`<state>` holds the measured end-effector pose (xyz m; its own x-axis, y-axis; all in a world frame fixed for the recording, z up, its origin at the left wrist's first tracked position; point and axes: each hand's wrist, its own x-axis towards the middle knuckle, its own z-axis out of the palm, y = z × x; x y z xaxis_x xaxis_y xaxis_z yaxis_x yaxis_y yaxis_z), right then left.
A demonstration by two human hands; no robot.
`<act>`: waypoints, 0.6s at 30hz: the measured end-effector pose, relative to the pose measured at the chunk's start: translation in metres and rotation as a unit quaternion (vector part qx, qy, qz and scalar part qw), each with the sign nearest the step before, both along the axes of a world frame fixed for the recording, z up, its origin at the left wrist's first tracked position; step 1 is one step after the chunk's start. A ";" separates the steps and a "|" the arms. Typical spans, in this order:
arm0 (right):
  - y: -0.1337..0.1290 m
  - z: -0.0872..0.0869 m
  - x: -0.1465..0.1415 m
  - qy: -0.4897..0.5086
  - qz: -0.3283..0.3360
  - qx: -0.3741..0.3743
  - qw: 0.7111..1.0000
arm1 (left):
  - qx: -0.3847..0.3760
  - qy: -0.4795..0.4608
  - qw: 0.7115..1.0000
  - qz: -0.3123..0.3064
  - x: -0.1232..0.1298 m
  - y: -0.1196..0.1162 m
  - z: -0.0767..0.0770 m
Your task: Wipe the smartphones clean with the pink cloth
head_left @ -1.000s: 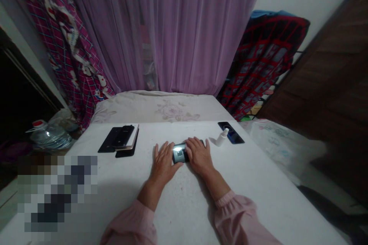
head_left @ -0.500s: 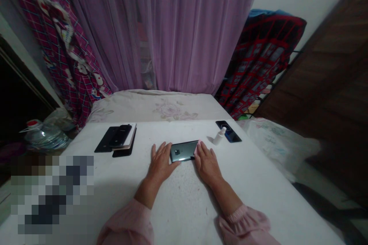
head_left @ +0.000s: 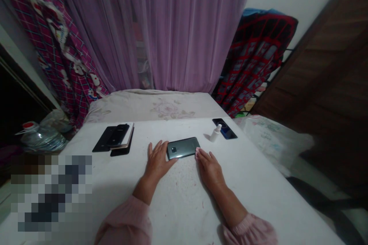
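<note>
Slid back from the right end of the dark smartphone [head_left: 182, 148]: open right hand [head_left: 209, 170], fingertips just beside the corner; open left hand [head_left: 158, 162] touching the left edge.

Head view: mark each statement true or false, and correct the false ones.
1. A dark grey smartphone lies between the left hand and the right hand. True.
2. The smartphone lies screen up. False: its back, with the camera module, faces up.
3. The right hand holds a small white plastic bottle. False: the bottle stands apart from both hands, beside a dark blue phone.
4. A stack of black phones lies left of the hands. True.
</note>
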<state>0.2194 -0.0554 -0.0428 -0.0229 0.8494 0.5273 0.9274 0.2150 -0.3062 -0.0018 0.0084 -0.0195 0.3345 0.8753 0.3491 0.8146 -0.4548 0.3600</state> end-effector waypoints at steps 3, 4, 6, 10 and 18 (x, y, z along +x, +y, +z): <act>0.000 0.004 0.003 0.056 0.011 0.012 0.998 | 0.011 0.005 0.999 0.031 0.001 0.000 0.000; 0.000 0.006 0.004 0.071 0.006 0.018 0.997 | 0.017 0.006 0.999 0.044 0.001 0.000 0.000; 0.000 0.009 0.006 0.092 -0.009 0.031 0.995 | 0.032 0.008 0.997 0.071 0.001 0.000 0.001; -0.001 0.012 0.008 0.111 -0.014 0.048 0.993 | 0.054 0.012 0.990 0.132 -0.001 0.001 0.001; 0.018 0.011 -0.014 0.074 0.022 0.022 0.997 | 0.078 0.022 0.985 0.154 -0.005 0.000 0.000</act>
<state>0.2050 -0.0371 -0.0321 0.0207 0.8258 0.5636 0.8616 0.2712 -0.4290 -0.0068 0.0086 -0.0196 0.0796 0.8749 0.4778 0.9356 -0.2309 0.2670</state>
